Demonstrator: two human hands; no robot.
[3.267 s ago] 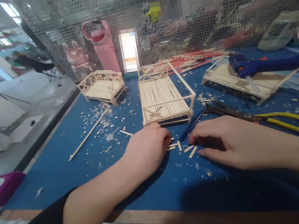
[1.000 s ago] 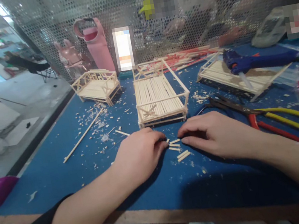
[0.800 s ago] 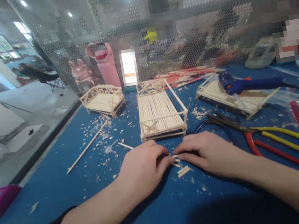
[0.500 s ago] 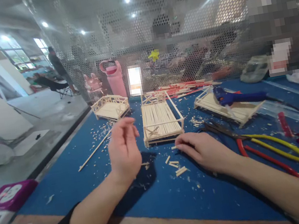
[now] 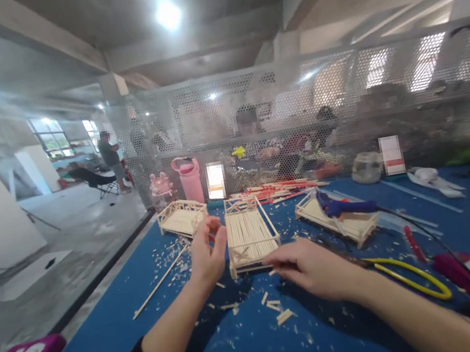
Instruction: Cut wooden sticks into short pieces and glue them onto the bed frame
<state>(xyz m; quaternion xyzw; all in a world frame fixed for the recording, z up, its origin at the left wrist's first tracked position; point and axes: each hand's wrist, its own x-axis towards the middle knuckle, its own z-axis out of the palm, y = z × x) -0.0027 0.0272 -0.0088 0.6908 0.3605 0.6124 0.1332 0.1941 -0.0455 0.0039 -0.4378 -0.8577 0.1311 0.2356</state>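
A small bed-shaped model of thin wooden sticks (image 5: 252, 236) stands upright in the middle of the blue table. My left hand (image 5: 208, 251) hovers beside its left side, fingers loosely curled, thumb apart, nothing visible in it. At the model's front right corner, my right hand (image 5: 311, 265) has its fingertips close together, by a short wooden stick (image 5: 272, 272); the fingers partly hide that corner. Several more cut stick pieces (image 5: 284, 316) lie on the tabletop in front. A similar stick model (image 5: 183, 217) sits behind my left hand.
At right, a blue glue gun (image 5: 345, 204) rests on another stick model (image 5: 352, 227), near yellow-handled pliers (image 5: 414, 278). Red and plain sticks (image 5: 282, 189) lie at the back, beside a pink bottle (image 5: 191, 183). One long stick (image 5: 158, 285) lies left. Perforated mesh (image 5: 291, 82) stands behind.
The view has tilted upward. My left hand has moved rightward, closer to the middle model, and its thumb shows more. My right fingertips have moved slightly forward to the model's front corner.
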